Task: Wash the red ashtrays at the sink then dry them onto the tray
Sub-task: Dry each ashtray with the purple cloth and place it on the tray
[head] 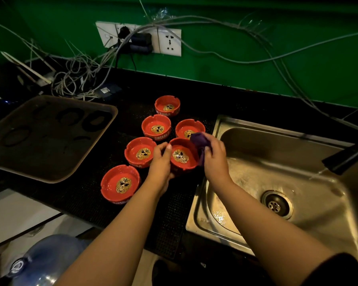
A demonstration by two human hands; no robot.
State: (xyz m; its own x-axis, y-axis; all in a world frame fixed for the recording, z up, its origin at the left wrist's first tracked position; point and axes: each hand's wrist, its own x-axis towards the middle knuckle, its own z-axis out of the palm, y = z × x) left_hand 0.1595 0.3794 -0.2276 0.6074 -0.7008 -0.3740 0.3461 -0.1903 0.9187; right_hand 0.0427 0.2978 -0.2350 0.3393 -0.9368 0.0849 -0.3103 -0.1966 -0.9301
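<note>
Several red ashtrays with a gold emblem sit on the black mat left of the steel sink [219, 124]. My left hand [160, 162] grips one ashtray [182, 156], lifted and tilted toward me. Against that ashtray's right rim my right hand [212, 155] holds a purple cloth [199, 141]. Other ashtrays stand at the back [167, 105], middle [155, 126], right [186, 128], left [140, 151] and front [120, 183]. The brown tray [39, 162] lies at the left with no ashtrays on it, only dark ring marks.
A black faucet [343, 159] runs a thin stream of water into the sink at the right. Tangled cables [77, 79] and wall sockets [170, 41] line the green wall. A blue water bottle [46, 259] stands below the counter at the front left.
</note>
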